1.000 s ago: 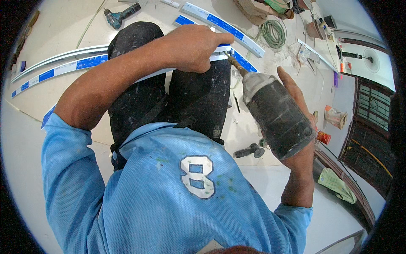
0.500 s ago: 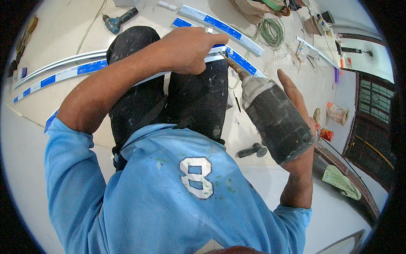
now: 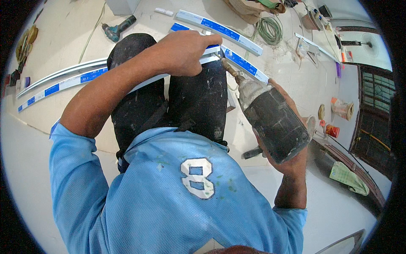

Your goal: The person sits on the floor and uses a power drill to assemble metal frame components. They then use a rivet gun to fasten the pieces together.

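Observation:
My left hand presses down on a long white metal strip with blue labels that lies across my knees. Gripped in my right hand is a dark, dusty power drill. Its bit points up and left, with the tip at the strip just right of my left hand. I am crouched in dark trousers and a light blue shirt.
More white strips with blue labels lie on the pale floor ahead. A teal cordless drill rests at the upper left, a green coiled hose at the top. Small cups and a green cloth sit to the right.
Both hands keep their grip. The view has shifted slightly, and the drill stays at the strip's end by my left hand.

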{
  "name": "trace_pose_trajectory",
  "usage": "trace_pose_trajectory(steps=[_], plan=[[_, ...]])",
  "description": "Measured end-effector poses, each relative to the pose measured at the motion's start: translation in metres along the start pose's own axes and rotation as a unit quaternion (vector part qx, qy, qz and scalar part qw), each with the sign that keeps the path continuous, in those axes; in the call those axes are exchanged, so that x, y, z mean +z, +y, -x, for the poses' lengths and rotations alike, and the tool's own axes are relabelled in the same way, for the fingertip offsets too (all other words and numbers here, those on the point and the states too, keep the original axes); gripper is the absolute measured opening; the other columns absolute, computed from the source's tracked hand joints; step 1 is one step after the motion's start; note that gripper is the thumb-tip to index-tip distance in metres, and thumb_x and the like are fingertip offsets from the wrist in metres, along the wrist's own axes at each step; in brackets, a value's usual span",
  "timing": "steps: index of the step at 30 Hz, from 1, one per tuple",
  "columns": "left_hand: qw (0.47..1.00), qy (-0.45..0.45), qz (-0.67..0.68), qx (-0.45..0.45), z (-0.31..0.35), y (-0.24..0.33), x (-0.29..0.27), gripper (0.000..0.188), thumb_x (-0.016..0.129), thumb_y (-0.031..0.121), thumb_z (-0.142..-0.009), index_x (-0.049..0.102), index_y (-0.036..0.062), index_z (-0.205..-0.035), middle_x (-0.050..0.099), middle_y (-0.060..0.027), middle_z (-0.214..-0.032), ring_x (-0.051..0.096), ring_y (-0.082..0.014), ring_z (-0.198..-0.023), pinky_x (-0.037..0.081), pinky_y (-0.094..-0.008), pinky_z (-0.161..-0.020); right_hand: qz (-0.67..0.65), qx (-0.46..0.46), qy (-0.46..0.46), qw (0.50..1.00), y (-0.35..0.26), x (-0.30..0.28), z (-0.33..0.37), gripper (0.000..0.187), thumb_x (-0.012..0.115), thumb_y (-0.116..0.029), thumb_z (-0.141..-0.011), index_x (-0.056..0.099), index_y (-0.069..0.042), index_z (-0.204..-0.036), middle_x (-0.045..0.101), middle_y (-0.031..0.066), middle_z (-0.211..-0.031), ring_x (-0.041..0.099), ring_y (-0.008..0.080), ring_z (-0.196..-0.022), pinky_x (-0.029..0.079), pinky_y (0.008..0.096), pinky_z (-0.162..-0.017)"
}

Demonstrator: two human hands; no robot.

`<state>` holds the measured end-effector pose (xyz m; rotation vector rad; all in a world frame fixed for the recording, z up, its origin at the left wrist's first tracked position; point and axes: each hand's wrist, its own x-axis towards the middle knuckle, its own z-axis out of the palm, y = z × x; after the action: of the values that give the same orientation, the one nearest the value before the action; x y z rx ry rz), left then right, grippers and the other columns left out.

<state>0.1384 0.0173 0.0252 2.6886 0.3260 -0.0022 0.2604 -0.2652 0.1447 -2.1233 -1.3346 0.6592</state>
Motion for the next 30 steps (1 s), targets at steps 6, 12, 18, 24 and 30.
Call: trace_pose_trajectory(steps=[6, 12, 18, 24, 30], plan=[[1.0, -0.017, 0.014, -0.02, 0.0, 0.002, -0.002, 0.069, 0.076, 0.003, -0.078, 0.057, 0.0176, -0.143, 0.077, -0.0218, -0.093, 0.077, -0.0419, -0.088, 0.062, -0.0533, -0.077, 0.005, 0.021, -0.001, 1.0, -0.004, 0.0, 0.003, 0.075, 0.087, -0.013, -0.087, 0.057, -0.01, -0.156, 0.066, 0.0167, -0.15, 0.066, 0.0281, -0.137, 0.054, 0.0501, -0.117], [1.0, -0.004, 0.001, -0.01, 0.003, 0.002, -0.003, 0.067, 0.077, 0.004, -0.079, 0.057, 0.0173, -0.142, 0.077, -0.0213, -0.095, 0.077, -0.042, -0.09, 0.062, -0.0534, -0.078, 0.049, -0.019, -0.006, 0.999, -0.003, 0.001, -0.003, 0.074, 0.086, -0.012, -0.087, 0.058, -0.012, -0.156, 0.06, 0.0168, -0.158, 0.061, 0.0309, -0.143, 0.05, 0.0524, -0.121], [0.999, -0.022, 0.014, -0.025, 0.003, 0.006, -0.006, 0.066, 0.077, 0.003, -0.08, 0.058, 0.0172, -0.142, 0.077, -0.0219, -0.097, 0.077, -0.0424, -0.093, 0.062, -0.0528, -0.08, 0.008, -0.035, -0.001, 0.999, 0.0, 0.004, -0.008, 0.087, 0.09, -0.014, -0.081, 0.053, -0.003, -0.158, 0.059, 0.0192, -0.159, 0.063, 0.0297, -0.143, 0.051, 0.0427, -0.118], [1.0, 0.001, 0.008, -0.011, 0.005, 0.003, -0.004, 0.067, 0.075, 0.003, -0.08, 0.058, 0.017, -0.144, 0.077, -0.0222, -0.097, 0.077, -0.0424, -0.091, 0.062, -0.0526, -0.079, -0.013, 0.045, -0.004, 0.999, -0.003, 0.006, -0.005, 0.079, 0.086, -0.01, -0.083, 0.056, -0.008, -0.157, 0.057, 0.0175, -0.16, 0.059, 0.0292, -0.145, 0.049, 0.0491, -0.122], [0.998, -0.029, 0.043, -0.043, 0.001, 0.003, -0.002, 0.071, 0.075, 0.004, -0.074, 0.058, 0.0191, -0.141, 0.072, -0.027, -0.101, 0.071, -0.0502, -0.1, 0.057, -0.0614, -0.086, 0.029, -0.003, 0.018, 0.999, 0.005, 0.007, 0.001, 0.095, 0.093, -0.021, -0.081, 0.048, -0.007, -0.163, 0.063, 0.0201, -0.155, 0.066, 0.0297, -0.139, 0.052, 0.0435, -0.117]])
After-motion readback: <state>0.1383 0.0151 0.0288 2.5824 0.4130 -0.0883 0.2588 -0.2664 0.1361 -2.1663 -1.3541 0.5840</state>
